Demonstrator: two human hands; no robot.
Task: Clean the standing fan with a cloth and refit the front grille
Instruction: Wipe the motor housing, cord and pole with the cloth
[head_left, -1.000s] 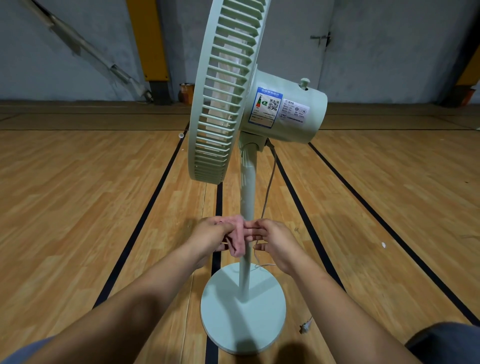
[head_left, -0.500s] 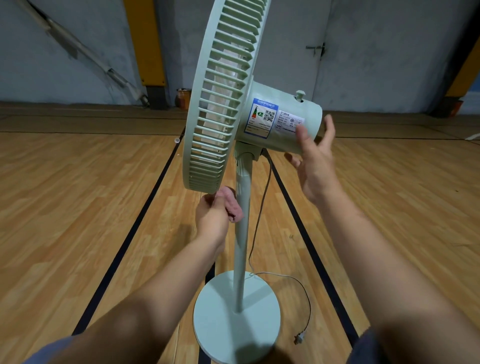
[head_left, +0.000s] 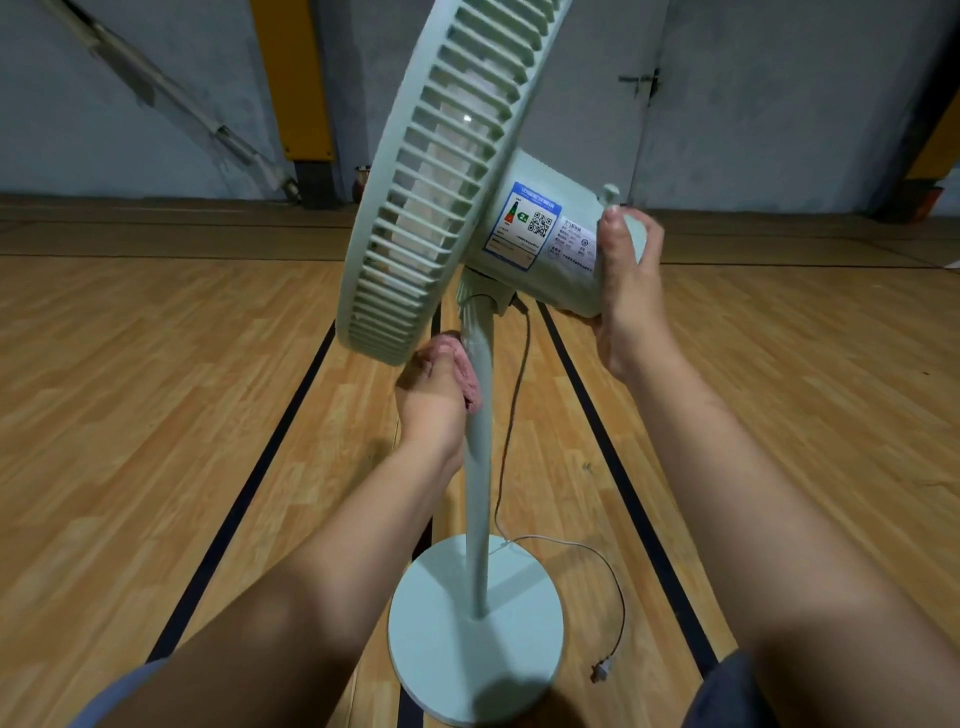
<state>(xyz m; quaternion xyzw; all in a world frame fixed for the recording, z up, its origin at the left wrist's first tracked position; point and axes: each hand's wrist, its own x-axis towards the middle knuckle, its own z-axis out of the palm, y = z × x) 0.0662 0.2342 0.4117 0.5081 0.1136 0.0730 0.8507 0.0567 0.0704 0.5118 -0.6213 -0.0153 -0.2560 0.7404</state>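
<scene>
Your right hand (head_left: 626, 291) wraps the rear of the motor housing (head_left: 550, 244); your left hand (head_left: 434, 384) presses the soft cloth (head_left: 465, 371) to the pole (head_left: 478, 441). Top-heavy fan, so steady it there.

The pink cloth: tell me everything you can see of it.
The pink cloth looks soft and fuzzy, bunched into a wad. The left hand grips it and presses it against the upper part of the fan's pale green pole, just beneath the grille rim. Most of it is hidden by the fingers.
</scene>
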